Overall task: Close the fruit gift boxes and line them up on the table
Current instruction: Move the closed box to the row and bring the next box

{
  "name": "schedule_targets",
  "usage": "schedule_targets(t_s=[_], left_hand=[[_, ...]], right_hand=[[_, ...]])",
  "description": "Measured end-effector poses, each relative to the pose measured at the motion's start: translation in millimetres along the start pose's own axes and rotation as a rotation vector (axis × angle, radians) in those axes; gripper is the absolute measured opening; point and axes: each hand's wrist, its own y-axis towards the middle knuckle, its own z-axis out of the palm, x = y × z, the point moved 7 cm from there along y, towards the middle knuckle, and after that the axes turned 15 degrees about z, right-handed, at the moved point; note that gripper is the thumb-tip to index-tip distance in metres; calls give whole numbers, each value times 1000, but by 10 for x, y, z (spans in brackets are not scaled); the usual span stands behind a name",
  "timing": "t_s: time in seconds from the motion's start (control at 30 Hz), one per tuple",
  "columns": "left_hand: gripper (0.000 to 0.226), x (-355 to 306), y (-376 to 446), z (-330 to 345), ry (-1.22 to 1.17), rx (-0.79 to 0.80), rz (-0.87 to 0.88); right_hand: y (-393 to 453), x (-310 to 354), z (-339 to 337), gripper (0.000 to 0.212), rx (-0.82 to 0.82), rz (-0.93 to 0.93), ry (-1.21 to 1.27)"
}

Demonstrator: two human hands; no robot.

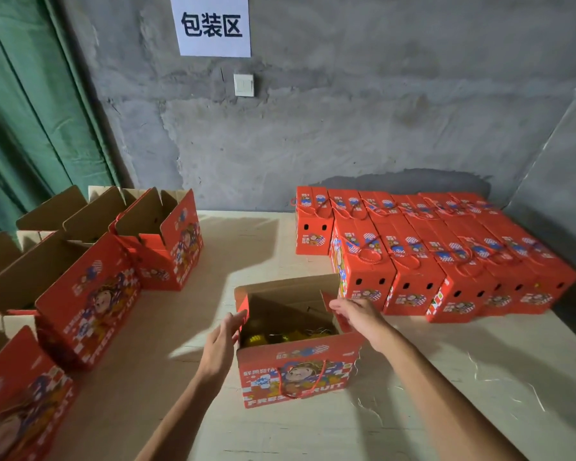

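Near the front edge of the worktop [446, 377], at about six o'clock, stood the open fruit gift box [296, 361], its top flaps up and dark, yellowish fruit just visible inside. I had the left hand [221, 341] at the box's nine o'clock end, fingers straight and together, touching the short red end flap. The right hand [356, 314] lay over the three o'clock end flap, fingers loosely curved on its edge; I could not tell whether they pinched it or only pressed. The box was printed corrugated card, glossy red outside and plain brown within, stiff along its panels and weak only at the creases. Loaded with fruit, I judged it fairly heavy and steady enough that folding the flaps would not shift it. I judged the flaps best pushed near their free edges, and the box best moved by its sides, not the thin red cord handle [300, 380]. Closed boxes [446, 261] stood in close rows at two o'clock, cords lying on their tops. More open boxes [90, 287] waited at nine o'clock.
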Motion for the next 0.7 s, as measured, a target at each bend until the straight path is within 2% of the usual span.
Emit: schedule_targets(t_s=[0.1,0.2,0.3,0.37,0.43,0.5,0.63,0.7], left_hand=[[52,62,33,41,41,98,8],[34,155,120,8,85,122,-44],[29,221,174,-18,105,142,-102],[27,201,209,-24,180,148,-84],[31,212,273,-11,251,176,-72],[34,209,333,11,227,215,-98],[35,260,437,-22,264,196,-130],[31,300,479,-59,383,169,-73]], right_hand=[[47,-62,2,29,170,38,99],[69,-133,14,47,296,95,97],[90,-236,10,56,437,153,146],[158,-331,-46,51,409,138,234],[227,-418,-98,37,320,93,288],[267,-447,-116,27,264,34,275],[344,-344,-142,31,222,-42,204],[378,-331,-125,35,254,-49,246]])
